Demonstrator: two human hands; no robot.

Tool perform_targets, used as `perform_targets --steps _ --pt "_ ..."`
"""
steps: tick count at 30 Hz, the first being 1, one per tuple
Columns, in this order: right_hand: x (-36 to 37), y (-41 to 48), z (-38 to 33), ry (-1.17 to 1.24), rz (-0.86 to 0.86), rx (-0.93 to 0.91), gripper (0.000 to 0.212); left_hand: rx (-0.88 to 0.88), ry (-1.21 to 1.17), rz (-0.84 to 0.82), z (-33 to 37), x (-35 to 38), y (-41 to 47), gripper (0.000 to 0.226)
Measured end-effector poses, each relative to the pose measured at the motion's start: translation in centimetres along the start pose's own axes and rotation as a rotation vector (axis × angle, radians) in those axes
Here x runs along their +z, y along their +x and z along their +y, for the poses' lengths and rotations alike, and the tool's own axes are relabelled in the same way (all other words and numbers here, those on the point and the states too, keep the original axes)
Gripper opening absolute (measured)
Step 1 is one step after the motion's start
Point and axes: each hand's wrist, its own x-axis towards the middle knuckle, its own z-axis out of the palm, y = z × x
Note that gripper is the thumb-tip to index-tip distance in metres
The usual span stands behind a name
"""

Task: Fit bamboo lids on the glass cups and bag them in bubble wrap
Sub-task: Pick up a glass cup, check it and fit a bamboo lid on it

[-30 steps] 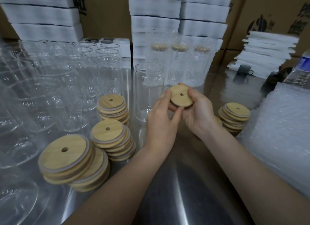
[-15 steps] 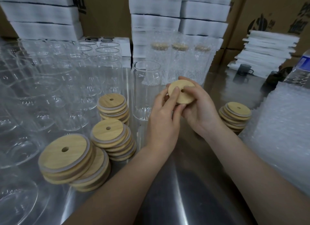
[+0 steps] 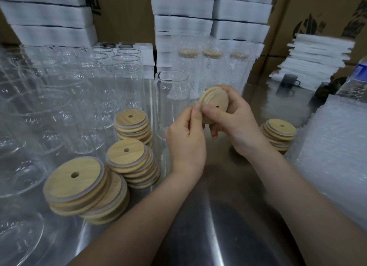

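My right hand (image 3: 236,124) grips a round bamboo lid (image 3: 215,101) with a small hole, tilted up on edge over the steel table. My left hand (image 3: 186,140) pinches the lid's left rim with thumb and forefinger, at its pale sealing ring. An open glass cup (image 3: 171,99) stands just left of and behind the lid. Three cups wrapped in bubble wrap (image 3: 212,71), lids on, stand behind it.
Many bare glass cups (image 3: 65,107) crowd the left side. Lid stacks sit at front left (image 3: 79,188), left of centre (image 3: 133,162), further back (image 3: 132,124) and right (image 3: 280,132). A bubble wrap pile (image 3: 337,152) lies at right. White boxes and cartons line the back.
The lid has tipped from nearly flat to standing on edge. My left hand slid from the lid's face to pinch its left rim. Both hands stayed in about the same place.
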Motion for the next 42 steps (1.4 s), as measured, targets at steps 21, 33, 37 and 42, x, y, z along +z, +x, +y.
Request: perform_targets --steps 21,33,37,42 --pt "0.6 0.1 -0.1 0.173 -0.155 0.065 0.055 -0.007 0.101 0.161 0.6 -0.7 1.5 0.033" --pt "1.6 -0.2 0.5 0.207 0.048 0.038 0.031 0.375 0.433 0.227 0.6 -1.2 1.6 0.027" --pt "1.1 -0.1 0.4 0.292 0.114 0.080 0.027 0.286 0.535 0.209 0.0 -1.4 1.9 0.057" --pt "0.7 0.4 0.6 0.324 0.247 0.141 0.032 0.137 0.558 0.037 -1.5 -1.5 2.2 0.092"
